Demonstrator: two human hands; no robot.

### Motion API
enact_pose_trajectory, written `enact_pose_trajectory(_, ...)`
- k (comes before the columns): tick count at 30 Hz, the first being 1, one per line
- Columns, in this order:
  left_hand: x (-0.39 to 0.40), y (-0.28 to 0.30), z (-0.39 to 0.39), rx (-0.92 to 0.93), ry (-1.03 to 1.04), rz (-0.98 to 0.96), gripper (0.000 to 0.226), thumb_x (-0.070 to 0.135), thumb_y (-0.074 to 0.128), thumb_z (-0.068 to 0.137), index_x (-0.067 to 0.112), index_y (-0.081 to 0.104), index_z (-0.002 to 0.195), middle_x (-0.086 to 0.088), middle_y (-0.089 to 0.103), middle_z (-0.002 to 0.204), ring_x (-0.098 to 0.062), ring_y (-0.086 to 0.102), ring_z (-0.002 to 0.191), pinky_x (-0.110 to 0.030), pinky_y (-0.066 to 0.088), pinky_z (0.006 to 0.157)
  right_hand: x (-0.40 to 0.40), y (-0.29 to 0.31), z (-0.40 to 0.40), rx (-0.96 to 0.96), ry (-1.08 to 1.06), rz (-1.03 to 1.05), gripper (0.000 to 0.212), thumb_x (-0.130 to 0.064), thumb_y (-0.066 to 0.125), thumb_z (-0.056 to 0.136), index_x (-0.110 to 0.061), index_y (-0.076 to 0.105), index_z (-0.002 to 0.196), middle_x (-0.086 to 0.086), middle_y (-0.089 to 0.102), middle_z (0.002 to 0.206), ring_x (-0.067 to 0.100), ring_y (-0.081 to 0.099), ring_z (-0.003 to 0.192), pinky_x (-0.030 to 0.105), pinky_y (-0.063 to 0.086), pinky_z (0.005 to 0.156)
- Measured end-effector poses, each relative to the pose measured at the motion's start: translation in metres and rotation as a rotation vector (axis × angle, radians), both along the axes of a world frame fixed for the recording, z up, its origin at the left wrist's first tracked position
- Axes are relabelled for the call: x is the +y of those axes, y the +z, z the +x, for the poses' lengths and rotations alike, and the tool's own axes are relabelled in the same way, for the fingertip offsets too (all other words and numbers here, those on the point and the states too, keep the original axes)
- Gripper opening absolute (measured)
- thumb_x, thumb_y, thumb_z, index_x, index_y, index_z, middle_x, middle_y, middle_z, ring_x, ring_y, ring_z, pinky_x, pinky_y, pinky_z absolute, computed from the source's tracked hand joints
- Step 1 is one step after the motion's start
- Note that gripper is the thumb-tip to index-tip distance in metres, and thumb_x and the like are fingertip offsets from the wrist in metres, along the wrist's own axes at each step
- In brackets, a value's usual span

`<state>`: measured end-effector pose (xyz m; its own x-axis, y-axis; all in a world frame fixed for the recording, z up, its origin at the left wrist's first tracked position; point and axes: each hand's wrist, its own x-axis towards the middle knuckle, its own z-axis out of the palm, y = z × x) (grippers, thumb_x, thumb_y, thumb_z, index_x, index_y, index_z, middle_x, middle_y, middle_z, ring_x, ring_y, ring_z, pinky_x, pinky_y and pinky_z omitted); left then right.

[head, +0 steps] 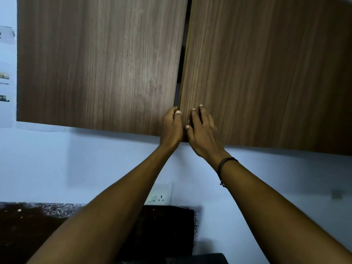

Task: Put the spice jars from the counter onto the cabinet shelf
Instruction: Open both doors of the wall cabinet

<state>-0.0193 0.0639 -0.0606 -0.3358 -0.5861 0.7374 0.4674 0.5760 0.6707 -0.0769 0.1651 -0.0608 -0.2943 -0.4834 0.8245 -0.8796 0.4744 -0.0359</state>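
Note:
A wall cabinet with two brown wood-grain doors fills the upper view. The left door (pixel 99 61) and the right door (pixel 266 73) meet at a narrow dark gap, slightly ajar. My left hand (pixel 171 126) curls its fingers around the lower inner edge of the left door. My right hand (pixel 202 130) lies flat with fingers spread on the lower inner corner of the right door. No spice jars are in view. The shelf inside is hidden behind the doors.
A dark speckled counter (pixel 47 212) runs along the bottom left below a pale blue wall. A white wall socket (pixel 160 197) sits between my forearms. Papers (pixel 6 73) hang on the wall at the far left.

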Motion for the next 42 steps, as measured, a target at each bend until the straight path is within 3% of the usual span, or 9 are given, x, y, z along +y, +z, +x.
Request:
enact_pose_trajectory(5,0.004,0.014,0.009,0.087,-0.099,-0.017,0.030,0.020,0.034,0.107,0.003,0.059,0.112,-0.017,0.066,0.106,-0.030,0.065,0.096,-0.044,0.057,0.086,0.011,0.016,0.009,-0.046,0.025,-0.163,0.056,-0.036,0.038,0.101,-0.013,0.031,0.152,0.014,0.018,0.163,0.036,0.023,0.146,0.049,0.028,0.116)
enact_pose_trajectory(8,0.018,0.026,0.016,0.132,-0.170,-0.009,0.027,0.019,0.038,0.106,0.006,0.054,0.088,-0.017,0.057,0.081,-0.031,0.056,0.072,-0.043,0.051,0.070,0.023,0.028,0.019,-0.103,0.083,-0.284,0.062,-0.043,0.031,0.098,-0.016,0.027,0.154,0.009,0.016,0.164,0.031,0.018,0.149,0.047,0.022,0.118)
enact_pose_trajectory(12,0.042,0.048,0.023,0.170,-0.294,-0.026,0.031,0.017,0.042,0.105,0.002,0.054,0.081,-0.017,0.052,0.074,-0.025,0.050,0.068,-0.039,0.046,0.065,0.042,0.041,0.031,-0.161,0.171,-0.411,0.063,-0.046,0.030,0.098,-0.021,0.023,0.155,0.004,0.013,0.165,0.024,0.013,0.150,0.044,0.018,0.121)
enact_pose_trajectory(15,0.061,0.070,0.023,0.219,-0.417,0.029,0.034,0.020,0.045,0.104,-0.010,0.056,0.091,-0.020,0.057,0.082,-0.028,0.055,0.075,-0.040,0.049,0.072,0.058,0.051,0.039,-0.182,0.187,-0.440,0.062,-0.046,0.031,0.100,-0.023,0.020,0.156,0.000,0.010,0.166,0.021,0.011,0.150,0.040,0.014,0.119)
enact_pose_trajectory(21,0.104,0.087,0.028,0.204,-0.727,0.050,0.039,0.028,0.030,0.108,0.012,0.056,0.133,-0.002,0.070,0.115,-0.007,0.070,0.102,-0.019,0.057,0.087,0.092,0.072,0.053,-0.215,0.231,-0.435,0.056,-0.042,0.029,0.105,-0.026,0.015,0.157,-0.006,0.007,0.166,0.010,0.007,0.152,0.034,0.010,0.122)
enact_pose_trajectory(27,0.163,0.085,0.027,0.195,-0.916,0.021,0.041,0.033,0.026,0.108,0.025,0.057,0.134,0.002,0.070,0.125,-0.008,0.067,0.113,-0.017,0.055,0.088,0.136,0.080,0.063,-0.284,0.327,-0.589,0.060,-0.049,0.026,0.100,-0.029,0.021,0.156,-0.008,0.023,0.163,0.007,0.022,0.149,0.041,0.023,0.122)
enact_pose_trajectory(34,0.259,0.087,0.002,0.257,-1.080,-0.109,0.058,0.040,0.028,0.101,0.028,0.021,0.158,0.009,0.027,0.164,-0.001,0.031,0.147,-0.020,0.030,0.118,0.228,0.080,0.054,-0.195,0.407,-0.690,0.052,-0.043,0.028,0.100,-0.025,0.047,0.145,-0.007,0.060,0.136,0.003,0.057,0.123,0.030,0.048,0.105)
enact_pose_trajectory(37,0.301,0.088,-0.012,0.258,-0.989,-0.174,0.063,0.045,0.027,0.096,0.034,0.014,0.157,0.016,0.010,0.166,0.003,0.008,0.152,-0.038,0.011,0.127,0.272,0.083,0.048,-0.190,0.388,-0.710,0.044,-0.033,0.027,0.107,-0.015,0.059,0.131,-0.008,0.071,0.109,0.003,0.066,0.104,0.024,0.054,0.087)
enact_pose_trajectory(42,0.360,0.083,-0.040,0.247,-0.709,-0.322,0.058,0.049,0.017,0.098,0.042,0.000,0.152,0.021,-0.007,0.165,0.010,-0.012,0.148,-0.038,-0.008,0.126,0.331,0.087,0.039,-0.255,0.274,-0.772,0.040,-0.027,0.031,0.106,-0.010,0.066,0.096,0.005,0.069,0.085,0.009,0.066,0.079,0.019,0.054,0.068)
